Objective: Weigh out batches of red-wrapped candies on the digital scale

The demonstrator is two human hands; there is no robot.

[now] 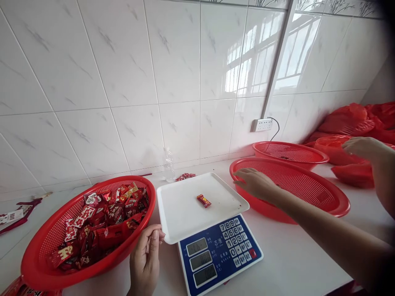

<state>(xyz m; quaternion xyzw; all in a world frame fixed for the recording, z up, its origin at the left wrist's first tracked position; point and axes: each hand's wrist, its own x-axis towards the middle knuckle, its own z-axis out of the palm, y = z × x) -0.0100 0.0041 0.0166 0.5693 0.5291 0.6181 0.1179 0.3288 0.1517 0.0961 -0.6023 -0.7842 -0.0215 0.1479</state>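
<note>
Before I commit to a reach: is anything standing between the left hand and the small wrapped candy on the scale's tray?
Nothing visible does. The left hand is at the near left corner of the white tray; only the tray's edge and bare surface lie between it and the red-wrapped candy.

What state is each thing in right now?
Scale, displays showing characters, reading unclear
White tray, seated on scale
Single sweet, on tray, wrapped
Left basket, heaped with wrapped sweets
Front right basket, upright
Rear right basket, upright
Clear bottle, upright
Red bags, piled
Socket strip, wall-mounted
</note>
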